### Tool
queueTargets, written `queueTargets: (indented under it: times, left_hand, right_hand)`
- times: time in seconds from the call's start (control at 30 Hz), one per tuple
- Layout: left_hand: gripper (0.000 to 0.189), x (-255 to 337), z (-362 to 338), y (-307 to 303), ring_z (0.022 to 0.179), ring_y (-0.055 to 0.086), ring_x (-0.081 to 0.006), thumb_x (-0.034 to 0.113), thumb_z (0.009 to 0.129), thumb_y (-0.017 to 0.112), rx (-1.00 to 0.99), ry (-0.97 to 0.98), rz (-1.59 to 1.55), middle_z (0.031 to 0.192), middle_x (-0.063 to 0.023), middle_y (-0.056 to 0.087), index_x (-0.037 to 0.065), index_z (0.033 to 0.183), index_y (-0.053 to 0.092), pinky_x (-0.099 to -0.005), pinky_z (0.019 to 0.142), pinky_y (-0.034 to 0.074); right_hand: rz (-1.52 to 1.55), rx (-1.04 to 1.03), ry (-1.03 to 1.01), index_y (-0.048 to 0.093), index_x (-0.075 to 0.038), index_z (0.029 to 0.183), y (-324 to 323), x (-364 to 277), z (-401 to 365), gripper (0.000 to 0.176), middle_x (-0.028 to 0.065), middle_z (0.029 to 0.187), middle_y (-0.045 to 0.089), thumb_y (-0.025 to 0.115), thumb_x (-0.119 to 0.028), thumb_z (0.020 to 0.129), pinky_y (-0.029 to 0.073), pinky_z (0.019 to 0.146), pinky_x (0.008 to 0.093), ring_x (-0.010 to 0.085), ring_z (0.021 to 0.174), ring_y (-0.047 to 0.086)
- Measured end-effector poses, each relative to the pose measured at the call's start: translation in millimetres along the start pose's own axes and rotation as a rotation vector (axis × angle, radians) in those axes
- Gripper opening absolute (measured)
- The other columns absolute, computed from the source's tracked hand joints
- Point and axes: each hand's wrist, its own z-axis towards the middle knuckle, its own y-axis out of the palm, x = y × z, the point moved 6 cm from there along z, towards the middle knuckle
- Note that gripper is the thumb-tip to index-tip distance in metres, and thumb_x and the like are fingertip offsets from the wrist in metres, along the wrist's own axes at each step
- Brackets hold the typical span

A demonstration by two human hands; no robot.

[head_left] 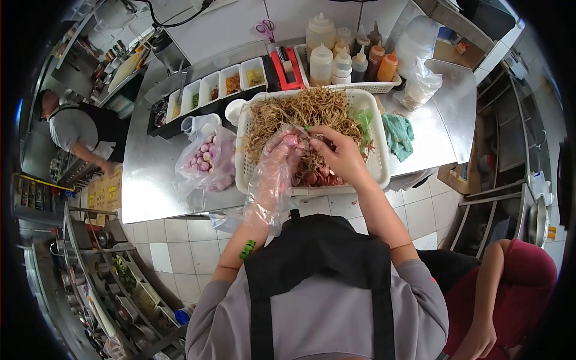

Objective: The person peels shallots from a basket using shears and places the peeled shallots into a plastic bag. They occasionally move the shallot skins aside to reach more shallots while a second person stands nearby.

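Note:
My left hand, in a loose clear plastic glove, is closed around a pinkish shallot above the white basket. Close beside it, my right hand is bare, with thumb and fingers pinched together near the shallot. A small green bit shows at its fingertips, but what it holds is too small to make out. Dry, tan stalks or roots heap up in the basket, and reddish shallots and skins lie at its near side. To the left sits a clear plastic bag of shallots.
Behind the basket stand a black rack of seasoning tubs, a red holder and a tray of squeeze bottles. A green cloth lies right. One person stands far left; another person's arm is close at right.

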Motion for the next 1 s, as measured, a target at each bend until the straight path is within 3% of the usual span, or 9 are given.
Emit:
queueTargets:
  times: [0.17, 0.23, 0.37, 0.47, 0.7, 0.77, 0.8, 0.97, 1.0]
  left_hand:
    - [0.024, -3, 6, -4, 0.095, 0.062, -0.0271, -0.004, 0.085, 0.057, -0.014, 0.008, -0.144, 0.112, -0.0192, 0.057, -0.002, 0.109, 0.056, -0.0246, 0.077, 0.059]
    - [0.026, -3, 5, -3, 0.099, 0.061, -0.0286, -0.004, 0.086, 0.056, -0.051, 0.018, -0.145, 0.114, -0.0196, 0.056, -0.001, 0.112, 0.055, -0.0256, 0.078, 0.059]
    - [0.029, -5, -1, -3, 0.106, 0.058, -0.0271, -0.003, 0.086, 0.057, 0.108, 0.094, -0.003, 0.118, -0.0187, 0.055, 0.001, 0.114, 0.054, -0.0299, 0.087, 0.055]
    - [0.031, -2, -2, -6, 0.108, 0.057, -0.0248, -0.004, 0.085, 0.057, 0.095, 0.13, 0.094, 0.12, -0.018, 0.055, 0.002, 0.116, 0.054, -0.0329, 0.094, 0.05]
    - [0.04, 1, -4, 3, 0.108, 0.058, -0.0235, -0.004, 0.085, 0.057, 0.098, 0.077, 0.157, 0.121, -0.0166, 0.055, 0.0, 0.124, 0.05, -0.0285, 0.091, 0.052]
    - [0.039, 0, -3, -2, 0.107, 0.058, -0.0241, -0.004, 0.084, 0.057, 0.068, 0.053, 0.109, 0.121, -0.0167, 0.054, 0.0, 0.123, 0.051, -0.0273, 0.089, 0.053]
    - [0.038, -1, -2, -2, 0.106, 0.059, -0.0246, -0.003, 0.084, 0.057, 0.037, 0.028, 0.061, 0.122, -0.0167, 0.054, 0.0, 0.122, 0.051, -0.026, 0.087, 0.053]
    - [0.034, -2, 2, 1, 0.103, 0.059, -0.0248, -0.002, 0.086, 0.057, 0.035, -0.02, -0.032, 0.116, -0.0153, 0.054, -0.001, 0.119, 0.052, -0.0252, 0.083, 0.056]
    - [0.033, -3, 2, 2, 0.099, 0.058, -0.0232, 0.0, 0.087, 0.058, 0.037, -0.021, -0.049, 0.112, -0.0138, 0.054, -0.002, 0.118, 0.05, -0.0249, 0.082, 0.057]
  right_hand:
    - [-0.185, 0.102, 0.005, 0.062, -0.007, 0.108, -20, 5, 3, 0.025, 0.0194, 0.07, 0.06, 0.062, -0.016, 0.085, 0.046, 0.06, 0.0358, 0.0274, 0.06, 0.06]
    - [-0.21, 0.063, 0.116, 0.057, -0.003, 0.115, -23, 7, 2, 0.03, 0.0106, 0.086, 0.065, 0.061, -0.015, 0.088, 0.046, 0.071, 0.0281, 0.0152, 0.071, 0.053]
    - [0.05, -0.146, 0.235, 0.054, -0.004, 0.12, -5, 3, -6, 0.037, 0.0149, 0.088, 0.066, 0.06, -0.02, 0.087, 0.048, 0.069, 0.0354, 0.0272, 0.075, 0.064]
    - [0.088, -0.185, 0.003, 0.05, -0.003, 0.125, 7, -12, -8, 0.041, 0.0152, 0.118, 0.059, 0.059, -0.02, 0.089, 0.042, 0.093, 0.0331, 0.0267, 0.109, 0.056]
    - [0.046, -0.144, -0.038, 0.057, -0.005, 0.118, -2, -10, -3, 0.032, 0.0144, 0.107, 0.064, 0.059, -0.019, 0.089, 0.045, 0.087, 0.0323, 0.0259, 0.098, 0.062]
    - [0.044, -0.171, 0.217, 0.058, -0.005, 0.116, -9, -5, -3, 0.03, 0.0143, 0.102, 0.066, 0.059, -0.019, 0.089, 0.046, 0.085, 0.0319, 0.0233, 0.095, 0.062]
    - [0.09, -0.14, 0.215, 0.058, -0.004, 0.117, -11, -2, -3, 0.031, 0.0083, 0.102, 0.065, 0.059, -0.02, 0.09, 0.043, 0.086, 0.0267, 0.0119, 0.094, 0.056]
    - [0.029, 0.001, 0.083, 0.058, -0.002, 0.117, -28, 11, 5, 0.032, 0.0092, 0.098, 0.066, 0.059, -0.02, 0.09, 0.045, 0.08, 0.0264, 0.0127, 0.087, 0.058]
    - [-0.05, 0.054, 0.09, 0.059, -0.003, 0.114, -33, 12, 7, 0.031, 0.0135, 0.094, 0.066, 0.059, -0.021, 0.089, 0.047, 0.078, 0.0316, 0.0229, 0.083, 0.06]
